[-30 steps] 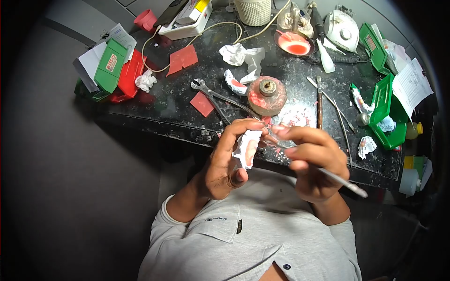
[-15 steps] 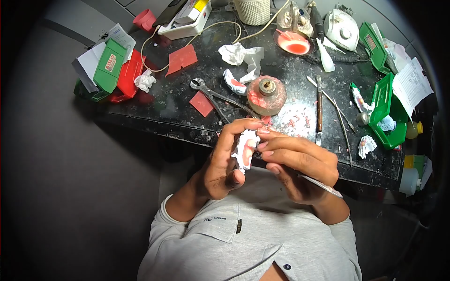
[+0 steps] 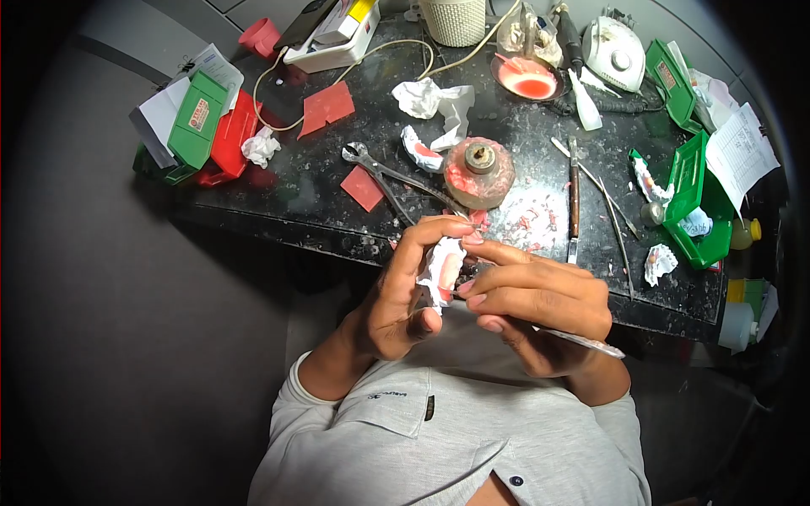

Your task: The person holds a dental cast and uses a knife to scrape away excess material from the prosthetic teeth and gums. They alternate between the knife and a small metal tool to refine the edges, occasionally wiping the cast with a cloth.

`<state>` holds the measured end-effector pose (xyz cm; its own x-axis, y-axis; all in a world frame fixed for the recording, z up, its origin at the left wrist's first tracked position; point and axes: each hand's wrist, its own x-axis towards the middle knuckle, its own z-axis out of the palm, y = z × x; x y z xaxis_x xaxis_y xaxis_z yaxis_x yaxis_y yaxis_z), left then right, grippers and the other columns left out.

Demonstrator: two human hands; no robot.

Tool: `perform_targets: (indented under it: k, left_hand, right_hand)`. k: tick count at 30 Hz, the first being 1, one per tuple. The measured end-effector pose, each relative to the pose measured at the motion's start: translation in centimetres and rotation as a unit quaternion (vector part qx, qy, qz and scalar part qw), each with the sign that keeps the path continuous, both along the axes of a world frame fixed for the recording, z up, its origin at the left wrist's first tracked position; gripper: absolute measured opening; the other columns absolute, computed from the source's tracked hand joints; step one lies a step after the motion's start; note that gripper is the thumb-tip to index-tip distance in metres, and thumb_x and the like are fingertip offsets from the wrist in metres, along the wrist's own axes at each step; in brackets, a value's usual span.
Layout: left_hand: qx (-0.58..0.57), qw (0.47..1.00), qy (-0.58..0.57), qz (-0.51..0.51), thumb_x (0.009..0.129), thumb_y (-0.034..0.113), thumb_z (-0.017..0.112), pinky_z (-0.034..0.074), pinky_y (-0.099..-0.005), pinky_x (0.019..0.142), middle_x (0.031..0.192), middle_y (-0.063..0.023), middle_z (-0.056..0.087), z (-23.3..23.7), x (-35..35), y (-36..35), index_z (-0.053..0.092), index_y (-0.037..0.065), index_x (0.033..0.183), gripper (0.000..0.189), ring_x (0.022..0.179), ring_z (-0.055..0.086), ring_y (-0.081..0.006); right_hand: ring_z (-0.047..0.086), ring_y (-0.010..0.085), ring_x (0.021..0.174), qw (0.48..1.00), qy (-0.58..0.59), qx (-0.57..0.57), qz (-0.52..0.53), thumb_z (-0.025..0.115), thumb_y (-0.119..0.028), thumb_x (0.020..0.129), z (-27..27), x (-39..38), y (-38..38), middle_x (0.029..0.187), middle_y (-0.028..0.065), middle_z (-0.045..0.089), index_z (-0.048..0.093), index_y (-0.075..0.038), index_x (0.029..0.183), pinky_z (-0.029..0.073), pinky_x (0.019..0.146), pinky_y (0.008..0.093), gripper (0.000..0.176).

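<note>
A white plaster dental cast (image 3: 434, 268) with pink wax along its ridge sits in my left hand (image 3: 393, 291), between the curled index finger and the thumb. My right hand (image 3: 544, 299) grips a slim wax carver (image 3: 582, 341). The carver's handle end sticks out below the palm, and its thin tip meets the wax near the cast's lower end. Most of the tool is hidden by the fingers. Fingertips of my right hand lie close against the cast's right side. Just beyond the hands stands a glass spirit burner (image 3: 479, 173) smeared with pink wax.
Pliers (image 3: 388, 173) and pink wax sheets (image 3: 363, 187) lie left of the burner. Wax shavings (image 3: 531, 221), a wooden-handled knife (image 3: 575, 190) and thin metal tools are to the right. A bowl of red wax (image 3: 530, 78) stands behind; a green box (image 3: 704, 202) is at far right.
The carver's tip has come into view at the wax, lower on the cast. My right hand has shifted slightly down, and the cast has turned a little.
</note>
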<state>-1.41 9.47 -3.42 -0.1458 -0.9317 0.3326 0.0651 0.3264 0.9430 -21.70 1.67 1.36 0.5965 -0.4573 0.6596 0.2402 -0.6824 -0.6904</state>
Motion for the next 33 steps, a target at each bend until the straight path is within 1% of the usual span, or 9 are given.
perform_targets:
  k: [4, 6, 11, 19, 25, 28, 30, 31, 33]
  left_hand:
    - [-0.019, 0.999, -0.029, 0.008, 0.094, 0.068, 0.058, 0.033, -0.0416, 0.114, 0.141, -0.0229, 0.044, 0.2, 0.2, -0.2, 0.034, -0.009, 0.147, 0.097, 0.134, 0.043, -0.0293]
    - [-0.032, 0.995, -0.088, 0.014, 0.089, 0.076, 0.055, 0.036, -0.0429, 0.114, 0.141, -0.0214, 0.044, 0.3, 0.6, -0.3, 0.036, -0.008, 0.146, 0.104, 0.132, 0.049, -0.0273]
    - [-0.023, 0.994, -0.102, 0.029, 0.090, 0.076, 0.053, 0.035, -0.0426, 0.114, 0.141, -0.0224, 0.045, 0.5, 0.5, -0.1, 0.038, -0.010, 0.145, 0.103, 0.131, 0.050, -0.0277]
    - [-0.074, 0.985, -0.151, 0.027, 0.091, 0.076, 0.053, 0.036, -0.0427, 0.113, 0.138, -0.0234, 0.047, 0.4, 0.8, -0.5, 0.041, -0.010, 0.143, 0.101, 0.130, 0.050, -0.0282]
    - [-0.049, 0.988, -0.141, 0.033, 0.091, 0.076, 0.053, 0.039, -0.0422, 0.111, 0.138, -0.0231, 0.045, 0.1, 0.6, -0.4, 0.041, -0.009, 0.144, 0.101, 0.129, 0.050, -0.0286]
    - [-0.029, 0.998, -0.055, 0.015, 0.090, 0.066, 0.066, 0.042, -0.0426, 0.109, 0.138, -0.0221, 0.045, -0.1, 0.0, -0.6, 0.039, -0.006, 0.144, 0.094, 0.125, 0.054, -0.0283]
    - [-0.077, 0.996, 0.013, 0.029, 0.086, 0.038, 0.083, 0.044, -0.0399, 0.104, 0.125, -0.0209, 0.050, 0.0, -0.5, -0.9, 0.037, -0.003, 0.141, 0.083, 0.120, 0.056, -0.0260]
    - [-0.073, 0.996, 0.035, 0.028, 0.075, 0.019, 0.093, 0.044, -0.0384, 0.101, 0.121, -0.0192, 0.051, 0.3, -0.6, -1.0, 0.036, 0.001, 0.135, 0.085, 0.114, 0.056, -0.0233]
    - [-0.094, 0.994, 0.042, 0.037, 0.073, 0.016, 0.094, 0.045, -0.0375, 0.099, 0.120, -0.0180, 0.052, 0.0, -0.7, -1.1, 0.037, 0.002, 0.132, 0.084, 0.110, 0.056, -0.0216]
  right_hand:
    - [0.075, 0.0313, 0.096, 0.997, -0.012, 0.036, -0.074, 0.079, 0.005, 0.079, -0.2, 0.3, 0.0, 0.095, 0.0148, 0.075, 0.073, 0.003, 0.097, 0.061, 0.082, 0.0358, 0.019]
    - [0.075, 0.0307, 0.091, 0.995, -0.010, 0.037, -0.088, 0.079, 0.005, 0.079, -0.1, 0.5, -0.1, 0.093, 0.0151, 0.075, 0.073, 0.003, 0.096, 0.061, 0.081, 0.0356, 0.018]
    - [0.075, 0.0307, 0.086, 1.000, -0.008, 0.023, -0.013, 0.075, 0.010, 0.079, 0.6, 0.1, 0.0, 0.093, 0.0166, 0.074, 0.072, 0.005, 0.095, 0.061, 0.083, 0.0358, 0.017]
    - [0.076, 0.0315, 0.088, 0.997, -0.004, 0.030, -0.072, 0.075, 0.009, 0.080, 0.3, 0.2, -0.2, 0.094, 0.0164, 0.074, 0.072, 0.005, 0.095, 0.060, 0.083, 0.0356, 0.016]
    - [0.076, 0.0330, 0.090, 0.999, 0.005, 0.035, 0.010, 0.078, 0.004, 0.078, 0.4, -0.7, -0.9, 0.090, 0.0154, 0.075, 0.073, 0.005, 0.094, 0.060, 0.085, 0.0375, 0.016]
    - [0.076, 0.0335, 0.088, 0.995, -0.034, 0.074, 0.053, 0.078, 0.003, 0.079, 0.1, -1.2, -1.7, 0.089, 0.0188, 0.075, 0.073, 0.007, 0.094, 0.060, 0.084, 0.0410, 0.017]
    - [0.076, 0.0335, 0.088, 0.971, -0.113, 0.208, 0.035, 0.078, 0.002, 0.080, 0.1, -1.7, -1.5, 0.090, 0.0233, 0.075, 0.073, 0.009, 0.093, 0.061, 0.083, 0.0427, 0.016]
    - [0.075, 0.0345, 0.088, 0.958, -0.146, 0.244, 0.032, 0.080, -0.004, 0.084, -0.1, -1.8, -1.4, 0.089, 0.0263, 0.074, 0.071, 0.010, 0.095, 0.061, 0.084, 0.0456, 0.020]
    - [0.075, 0.0346, 0.089, 0.949, -0.190, 0.245, 0.049, 0.079, -0.009, 0.087, -0.5, -1.8, -1.5, 0.089, 0.0263, 0.073, 0.069, 0.010, 0.095, 0.061, 0.084, 0.0461, 0.023]
